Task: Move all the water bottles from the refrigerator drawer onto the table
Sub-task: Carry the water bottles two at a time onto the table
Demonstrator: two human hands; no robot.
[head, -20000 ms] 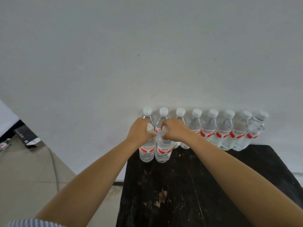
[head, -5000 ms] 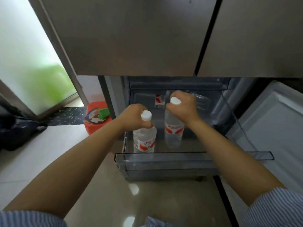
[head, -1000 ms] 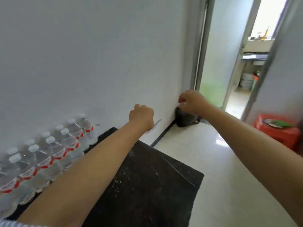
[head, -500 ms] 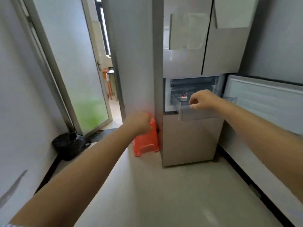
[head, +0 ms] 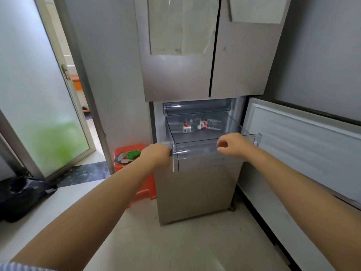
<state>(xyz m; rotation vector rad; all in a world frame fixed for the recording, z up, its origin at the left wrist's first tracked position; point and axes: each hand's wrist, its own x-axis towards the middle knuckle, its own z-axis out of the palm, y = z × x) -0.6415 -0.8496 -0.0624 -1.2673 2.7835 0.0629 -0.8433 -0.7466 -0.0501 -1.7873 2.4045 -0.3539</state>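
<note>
The refrigerator's clear plastic drawer (head: 197,159) is pulled out under the closed upper doors. At its back lie two clear water bottles (head: 203,124) with red-and-white labels, on their sides. My left hand (head: 157,154) is curled loosely at the drawer's front left corner and holds nothing. My right hand (head: 233,144) hovers over the drawer's front rim with its fingers half curled and nothing in it. Both hands are well short of the bottles.
The lower refrigerator door (head: 304,147) stands open on the right. A red plastic stool (head: 134,173) with a green item on it sits left of the fridge. A black bag (head: 21,196) lies on the floor at left, near a frosted glass door (head: 39,94).
I have turned from the table with its bottle row to the refrigerator and come closer. Both hands, holding nothing, have reached the drawer's front edge.
</note>
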